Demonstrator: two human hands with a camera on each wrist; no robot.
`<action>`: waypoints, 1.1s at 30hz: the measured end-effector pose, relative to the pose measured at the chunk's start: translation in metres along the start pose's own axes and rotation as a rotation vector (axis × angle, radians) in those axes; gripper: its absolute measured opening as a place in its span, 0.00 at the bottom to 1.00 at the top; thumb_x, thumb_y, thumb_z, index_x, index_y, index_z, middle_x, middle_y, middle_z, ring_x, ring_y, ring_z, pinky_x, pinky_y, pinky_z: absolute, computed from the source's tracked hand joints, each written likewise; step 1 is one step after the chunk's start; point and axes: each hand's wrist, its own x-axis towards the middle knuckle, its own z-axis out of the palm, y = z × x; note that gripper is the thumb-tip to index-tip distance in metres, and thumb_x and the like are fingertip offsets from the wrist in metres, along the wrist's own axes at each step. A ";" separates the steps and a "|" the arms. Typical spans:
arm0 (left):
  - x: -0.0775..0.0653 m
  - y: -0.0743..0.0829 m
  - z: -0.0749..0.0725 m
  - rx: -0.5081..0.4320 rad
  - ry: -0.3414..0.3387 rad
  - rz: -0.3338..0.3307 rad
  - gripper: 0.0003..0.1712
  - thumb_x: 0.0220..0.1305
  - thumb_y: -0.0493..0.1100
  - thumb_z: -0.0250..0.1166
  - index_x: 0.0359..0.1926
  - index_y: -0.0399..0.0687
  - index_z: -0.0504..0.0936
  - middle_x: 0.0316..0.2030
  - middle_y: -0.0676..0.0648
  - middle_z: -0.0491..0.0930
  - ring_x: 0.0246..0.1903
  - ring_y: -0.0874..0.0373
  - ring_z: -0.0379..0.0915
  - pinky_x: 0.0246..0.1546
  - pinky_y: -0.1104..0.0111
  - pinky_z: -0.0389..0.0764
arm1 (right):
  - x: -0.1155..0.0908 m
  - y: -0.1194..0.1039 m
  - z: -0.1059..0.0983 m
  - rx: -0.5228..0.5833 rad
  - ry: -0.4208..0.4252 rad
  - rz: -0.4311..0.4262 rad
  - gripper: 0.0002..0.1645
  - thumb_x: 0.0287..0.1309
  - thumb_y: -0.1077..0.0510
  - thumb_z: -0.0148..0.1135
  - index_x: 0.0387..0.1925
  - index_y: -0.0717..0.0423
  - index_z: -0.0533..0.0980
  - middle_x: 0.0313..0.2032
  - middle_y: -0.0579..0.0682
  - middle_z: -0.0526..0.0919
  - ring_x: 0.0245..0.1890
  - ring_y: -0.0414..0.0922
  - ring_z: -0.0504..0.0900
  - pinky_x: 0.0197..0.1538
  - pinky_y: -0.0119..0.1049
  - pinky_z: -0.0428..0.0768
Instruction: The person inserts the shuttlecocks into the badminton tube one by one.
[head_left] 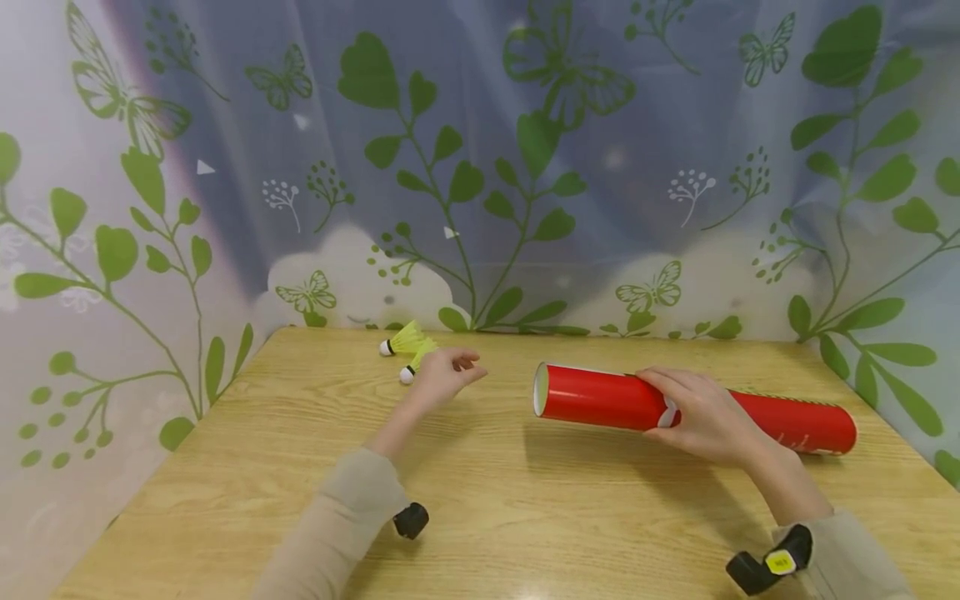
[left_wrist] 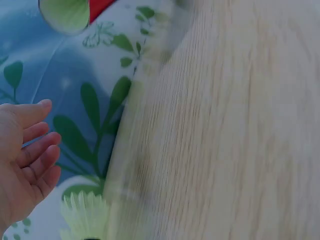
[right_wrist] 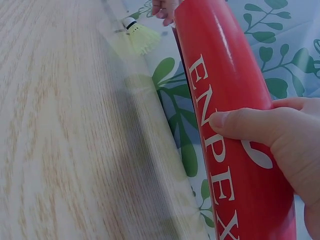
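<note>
My right hand grips a red shuttlecock tube around its middle, holding it over the right side of the table. White lettering runs along the tube in the right wrist view, with my thumb across it. The tube's left end faces my left hand and shows a pale green disc. My left hand holds nothing, its fingers loosely bent in the left wrist view. Just beyond it lie two yellow shuttlecocks with white bases: one farther back, the other partly hidden by the hand.
The wooden table spreads beneath both hands. Along its back edge hangs a curtain printed with green leaves and butterflies. Black wrist devices sit at both sleeves, the left one low over the table.
</note>
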 end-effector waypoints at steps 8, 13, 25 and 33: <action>0.012 -0.022 -0.015 0.103 -0.027 0.002 0.22 0.59 0.47 0.65 0.51 0.39 0.79 0.42 0.41 0.80 0.39 0.51 0.74 0.38 0.61 0.75 | 0.000 0.001 -0.001 -0.002 -0.006 0.004 0.46 0.29 0.54 0.80 0.55 0.61 0.72 0.49 0.58 0.78 0.47 0.55 0.76 0.47 0.56 0.72; 0.019 -0.030 -0.025 0.133 -0.007 -0.011 0.24 0.59 0.46 0.65 0.53 0.37 0.77 0.48 0.37 0.77 0.46 0.45 0.72 0.44 0.56 0.74 | 0.001 0.002 0.000 -0.008 0.000 -0.009 0.45 0.28 0.54 0.80 0.54 0.62 0.72 0.49 0.58 0.78 0.47 0.55 0.76 0.47 0.56 0.72; 0.036 -0.046 -0.041 0.239 -0.044 -0.058 0.26 0.58 0.43 0.64 0.57 0.37 0.73 0.53 0.34 0.73 0.51 0.40 0.69 0.50 0.50 0.70 | 0.001 0.003 0.000 -0.011 0.011 -0.025 0.46 0.28 0.53 0.80 0.54 0.62 0.72 0.49 0.58 0.78 0.47 0.55 0.76 0.47 0.56 0.72; 0.040 -0.057 -0.040 0.239 -0.095 -0.105 0.30 0.58 0.41 0.65 0.61 0.38 0.69 0.57 0.33 0.69 0.47 0.42 0.72 0.54 0.49 0.67 | -0.001 0.003 0.002 -0.015 0.002 -0.012 0.45 0.29 0.53 0.80 0.54 0.61 0.72 0.48 0.58 0.78 0.47 0.55 0.76 0.46 0.56 0.72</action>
